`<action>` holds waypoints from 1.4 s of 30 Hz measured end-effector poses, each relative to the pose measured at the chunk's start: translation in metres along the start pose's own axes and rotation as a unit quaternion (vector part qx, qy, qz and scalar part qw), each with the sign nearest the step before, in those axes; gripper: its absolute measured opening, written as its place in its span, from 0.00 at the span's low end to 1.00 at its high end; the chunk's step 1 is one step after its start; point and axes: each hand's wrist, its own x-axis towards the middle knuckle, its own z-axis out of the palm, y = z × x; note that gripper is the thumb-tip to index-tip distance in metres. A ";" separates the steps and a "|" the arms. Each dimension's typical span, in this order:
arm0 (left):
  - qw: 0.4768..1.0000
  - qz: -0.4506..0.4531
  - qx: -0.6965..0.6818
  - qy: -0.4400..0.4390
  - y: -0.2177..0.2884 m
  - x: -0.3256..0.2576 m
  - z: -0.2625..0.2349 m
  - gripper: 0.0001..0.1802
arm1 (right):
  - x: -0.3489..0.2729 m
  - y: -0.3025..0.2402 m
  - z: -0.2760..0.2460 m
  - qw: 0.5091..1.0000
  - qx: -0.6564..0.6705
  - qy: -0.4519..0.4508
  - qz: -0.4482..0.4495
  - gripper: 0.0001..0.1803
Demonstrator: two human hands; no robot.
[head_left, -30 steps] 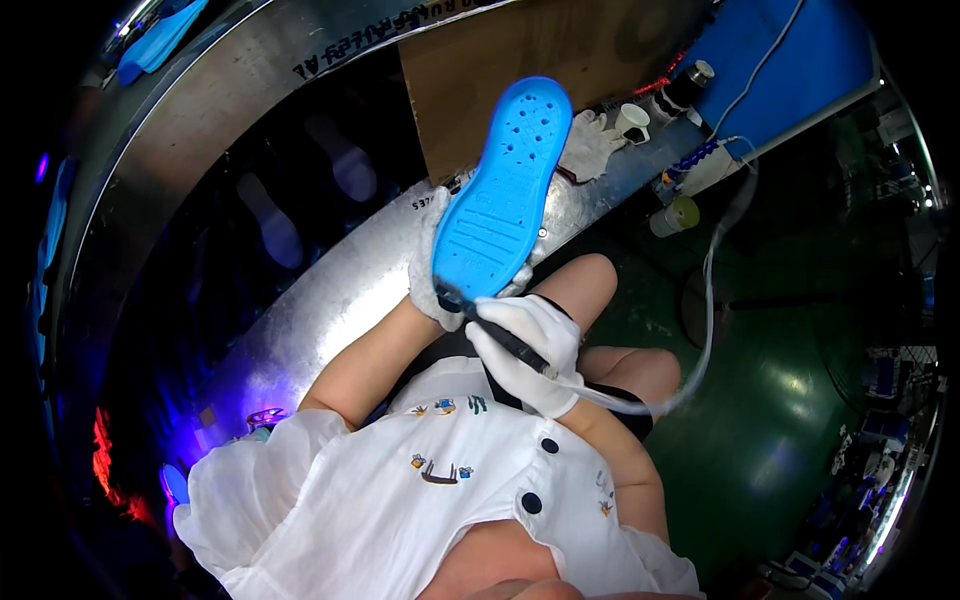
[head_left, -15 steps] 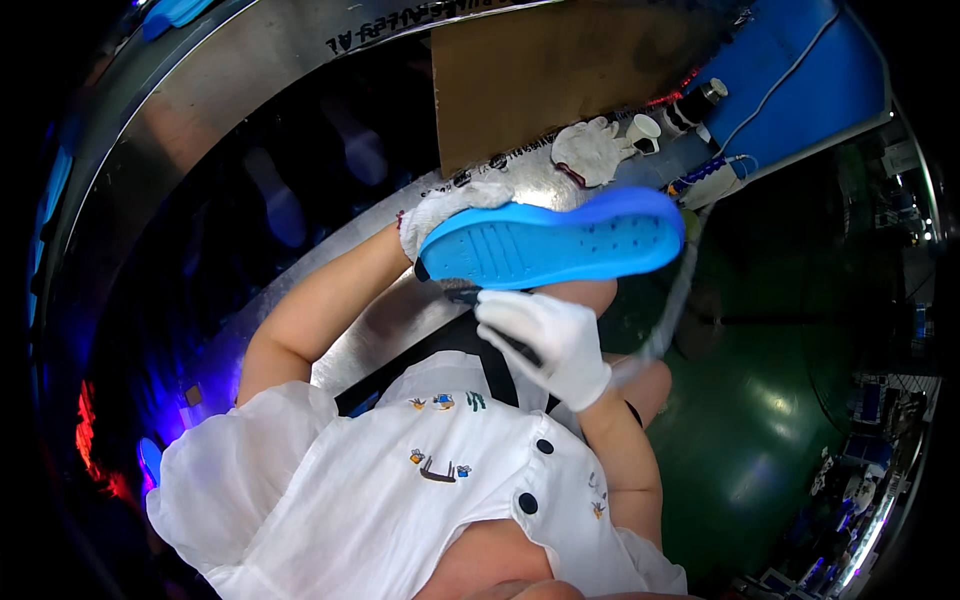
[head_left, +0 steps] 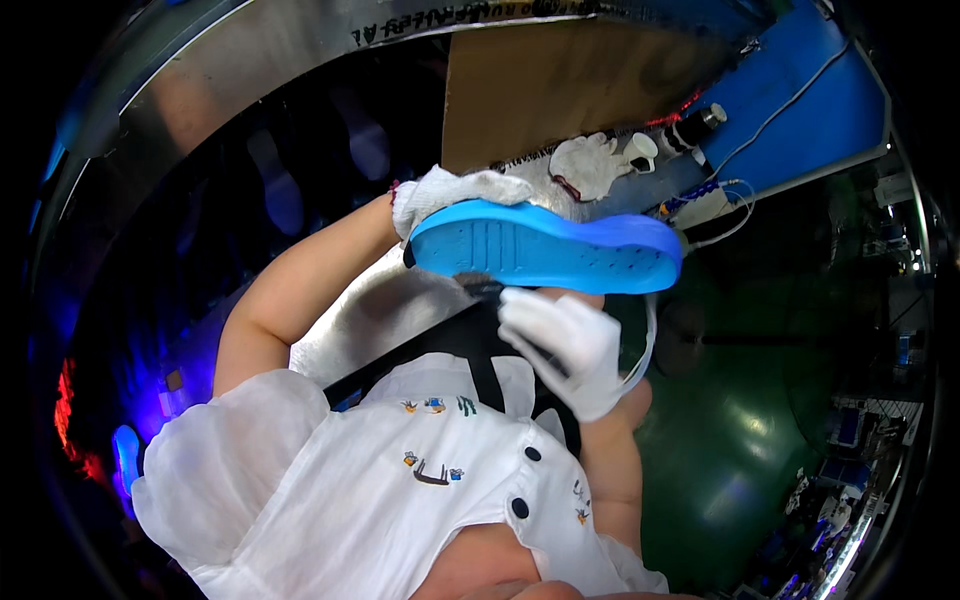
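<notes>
A bright blue shoe sole [head_left: 545,245] is tilted up in front of me, its ridged and dotted face showing. My left hand [head_left: 455,195], in a white knit glove, grips it along the far left edge. Just below the sole is my right hand [head_left: 565,345], also white-gloved, somewhat blurred, with its fingers bent together. A dark shape shows by its fingertips under the sole; whether it is a held tool is unclear. A pale hose [head_left: 652,335] runs down beside the right wrist.
A curved metal rim [head_left: 230,60] with dark soles inside arcs around the left. Beyond my hands are a cardboard sheet [head_left: 580,90], a spare white glove [head_left: 585,168], a white cup [head_left: 640,152] and a dark bottle [head_left: 697,126]. Green floor [head_left: 740,470] lies to the right.
The sole has turned slightly in my left hand, its right end a little lower. My right hand has shifted slightly right; the whole view has also shifted a little.
</notes>
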 end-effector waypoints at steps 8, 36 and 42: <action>0.940 -0.277 -0.197 0.039 0.015 -0.002 -0.010 0.30 | 0.004 0.001 -0.019 1.000 -0.027 0.010 0.000 0.15; 0.920 0.146 -0.331 -0.152 0.180 -0.076 -0.027 0.47 | -0.013 0.016 -0.006 0.905 0.388 0.175 0.028 0.18; 0.097 0.274 -0.936 -0.201 0.317 -0.162 -0.130 0.33 | -0.004 0.003 0.007 0.909 0.394 0.105 0.084 0.16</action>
